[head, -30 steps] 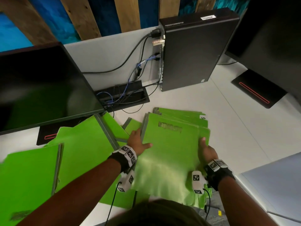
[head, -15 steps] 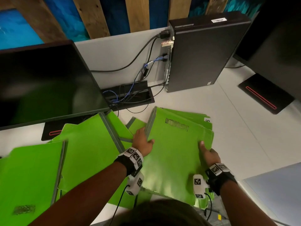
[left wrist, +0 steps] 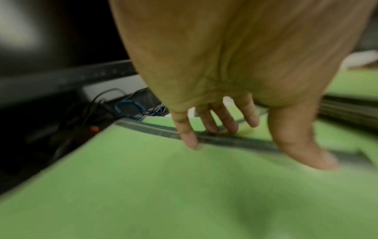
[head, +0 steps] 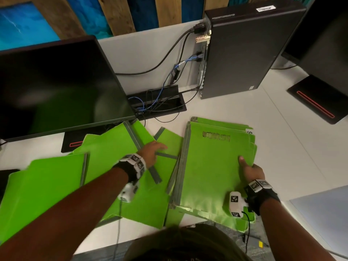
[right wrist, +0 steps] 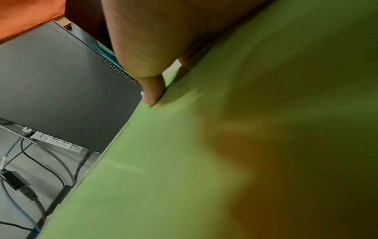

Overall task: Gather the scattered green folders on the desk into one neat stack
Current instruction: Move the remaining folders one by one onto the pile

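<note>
A stack of green folders (head: 211, 166) with grey spines lies at centre right of the desk. My right hand (head: 249, 169) grips its right edge, thumb on top (right wrist: 152, 90), fingers hidden beneath. Loose green folders (head: 113, 147) lie overlapped to the left, and another green folder (head: 43, 189) lies at far left. My left hand (head: 152, 149) hovers over the loose folders with fingers (left wrist: 188, 137) spread and straight, tips touching a grey spine (left wrist: 225, 140).
A black monitor (head: 56, 87) stands at back left, overhanging the loose folders. A computer tower (head: 241, 49) and a cable tray (head: 160, 102) sit behind. A second monitor base (head: 318, 98) is at right. A blue-grey sheet (head: 323, 213) lies at front right.
My left hand has let go of the stack's left edge and moved left onto the loose folders. The right hand keeps its grip on the stack.
</note>
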`<state>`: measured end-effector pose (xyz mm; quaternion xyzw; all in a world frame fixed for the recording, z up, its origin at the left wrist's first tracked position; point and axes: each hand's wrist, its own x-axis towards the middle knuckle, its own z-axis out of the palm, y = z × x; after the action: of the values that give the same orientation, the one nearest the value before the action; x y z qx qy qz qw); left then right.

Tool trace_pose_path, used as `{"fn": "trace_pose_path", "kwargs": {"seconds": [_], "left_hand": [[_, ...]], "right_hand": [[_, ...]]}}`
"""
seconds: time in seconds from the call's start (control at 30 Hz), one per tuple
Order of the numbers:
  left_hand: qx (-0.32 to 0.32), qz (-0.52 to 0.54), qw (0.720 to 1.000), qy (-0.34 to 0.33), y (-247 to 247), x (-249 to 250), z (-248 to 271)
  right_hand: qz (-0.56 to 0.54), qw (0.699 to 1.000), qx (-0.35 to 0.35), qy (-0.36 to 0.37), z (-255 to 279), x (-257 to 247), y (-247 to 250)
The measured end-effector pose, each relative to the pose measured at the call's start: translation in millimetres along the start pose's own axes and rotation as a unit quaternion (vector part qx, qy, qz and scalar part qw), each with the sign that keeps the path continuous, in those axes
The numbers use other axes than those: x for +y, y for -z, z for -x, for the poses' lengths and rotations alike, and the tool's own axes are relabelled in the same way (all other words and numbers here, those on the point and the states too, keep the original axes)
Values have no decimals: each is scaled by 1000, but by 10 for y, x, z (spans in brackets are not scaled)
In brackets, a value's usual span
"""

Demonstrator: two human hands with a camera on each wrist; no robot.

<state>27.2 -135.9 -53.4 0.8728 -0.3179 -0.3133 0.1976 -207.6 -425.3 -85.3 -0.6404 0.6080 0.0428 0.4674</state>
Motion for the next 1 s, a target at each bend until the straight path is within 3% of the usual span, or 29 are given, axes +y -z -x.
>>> {"fn": "trace_pose_path", "kwargs": {"seconds": [0.07, 0.13, 0.2, 0.33, 0.37, 0.53, 0.63, 0.77, 0.9, 1.0], "left_hand": [[-150, -161, 975, -9, 205, -225, 146], [-245, -332, 910, -52, 302, -279, 261], [-246, -451, 852, -102, 287, -212, 328], [-227, -536, 799, -153, 238, -108, 217], [-226, -541, 796, -153, 245, -93, 188], [-170, -480, 849, -141, 274, 29, 50], [-197, -483, 842, -137, 203, 107, -15], [-176, -462, 857, -146, 137, 101, -12], [-157, -396, 897, -116, 348, 114, -1], [-184, -412, 886, -106, 600, 173, 31]], "right_hand": [[4, 1000, 6, -1, -11, 11, -9], [4, 1000, 10, -2, -10, 11, -11], [4, 1000, 12, -4, -3, 6, -10], [0, 1000, 7, -9, 17, -12, -6], [-1, 1000, 7, -10, 16, -9, -4], [-7, 1000, 18, -12, 9, 19, -22], [-3, 1000, 21, -15, 17, 15, -36], [1, 1000, 13, -13, 21, -4, -13], [-4, 1000, 4, -18, -7, 1, 12], [-7, 1000, 0, -17, -11, 2, 13]]}}
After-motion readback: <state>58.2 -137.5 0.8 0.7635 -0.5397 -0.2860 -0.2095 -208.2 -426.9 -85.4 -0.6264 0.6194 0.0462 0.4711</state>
